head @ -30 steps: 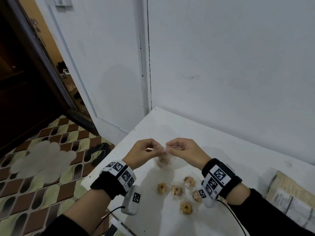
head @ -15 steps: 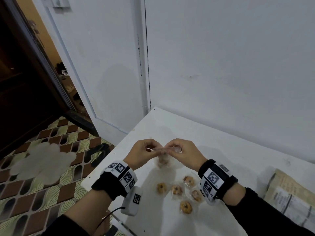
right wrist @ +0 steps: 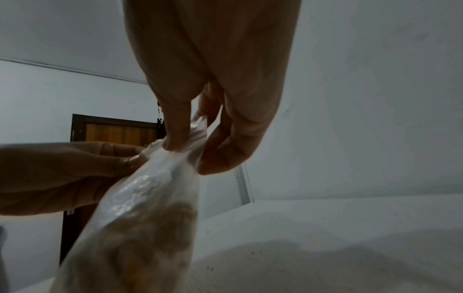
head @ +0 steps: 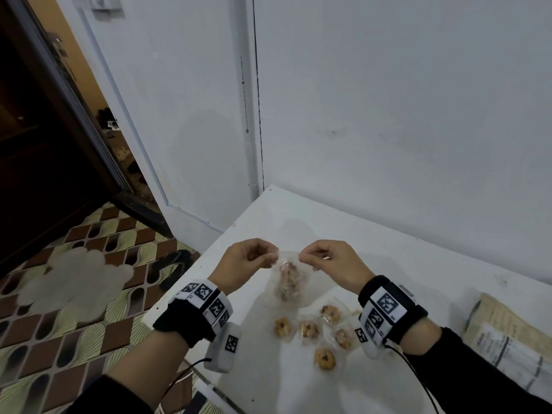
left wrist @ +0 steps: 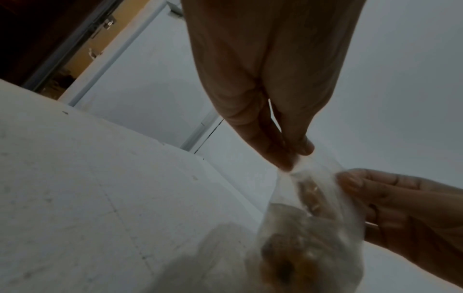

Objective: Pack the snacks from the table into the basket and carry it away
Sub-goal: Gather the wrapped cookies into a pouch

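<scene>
Over on the left, the left hand [head: 243, 264] is up above the white table [head: 388, 264], thumb and fingertips pinching one top corner of a clear plastic bag [head: 288, 279]. The left wrist view shows that pinch plainly: film gathered tight between the fingertips [left wrist: 283, 158]. The bag hangs between the two hands, clear of the tabletop, with what looks like several cookies stacked inside, though through the film I can't count them.

Moving across, the right hand [head: 331, 262] has the opposite corner, film nipped between thumb and forefinger, and the mouth of the bag is stretched between the two grips. Whether they are opening it or closing it, I can't tell from here.

Down below, nearer the person, five wrapped cookies [head: 309, 328] lie loose on the table, close together, just beside the right wristband. Far right, a brown paper parcel [head: 507, 339] sits at the table's edge.

So where does that leave the job? My read: some snacks are bagged, five are not yet gathered up. And no basket in sight anywhere, in any of the three views. So none of the packing into the basket can be confirmed, and the carrying away is all to come. Early to middle going, I'd say.
</scene>
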The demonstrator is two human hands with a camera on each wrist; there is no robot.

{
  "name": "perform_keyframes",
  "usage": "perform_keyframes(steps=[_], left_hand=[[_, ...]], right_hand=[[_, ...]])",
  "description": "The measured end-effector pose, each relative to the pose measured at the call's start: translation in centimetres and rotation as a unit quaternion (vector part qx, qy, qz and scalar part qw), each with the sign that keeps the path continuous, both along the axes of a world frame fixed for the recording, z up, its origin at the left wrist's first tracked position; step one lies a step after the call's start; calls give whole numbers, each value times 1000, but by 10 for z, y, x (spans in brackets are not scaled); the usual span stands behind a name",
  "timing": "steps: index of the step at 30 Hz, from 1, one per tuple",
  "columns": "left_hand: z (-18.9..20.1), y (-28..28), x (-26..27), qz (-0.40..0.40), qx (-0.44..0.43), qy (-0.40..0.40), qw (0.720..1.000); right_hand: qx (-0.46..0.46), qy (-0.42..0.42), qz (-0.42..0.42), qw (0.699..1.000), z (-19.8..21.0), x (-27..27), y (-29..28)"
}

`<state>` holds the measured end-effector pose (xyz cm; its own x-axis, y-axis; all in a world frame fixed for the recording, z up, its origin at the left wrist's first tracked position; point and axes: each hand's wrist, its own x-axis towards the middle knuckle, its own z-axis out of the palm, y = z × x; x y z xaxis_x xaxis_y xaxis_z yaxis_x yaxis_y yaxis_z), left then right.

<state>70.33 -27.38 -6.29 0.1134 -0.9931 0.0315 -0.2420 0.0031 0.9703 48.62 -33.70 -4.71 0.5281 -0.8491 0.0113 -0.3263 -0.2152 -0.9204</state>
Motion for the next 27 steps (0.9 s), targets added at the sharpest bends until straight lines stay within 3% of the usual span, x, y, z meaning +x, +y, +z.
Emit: perform_keyframes(steps=[5,14,23,27], left_hand=[[5,1,4,-8,-24,-105,994],[9,3,10,-30,-19,-139,990],[3,4,0,-17,-31,-123,992],[-1,4,-3,-45,-40,-167,984]], right_hand=[[17,22,-7,1000,-2,-17,-2],[52,-17,-15,998,1,-30,-6],[-3,22,-5,1000,-1,-19,4],[-9,13,-5,1000,-2,-16,5]])
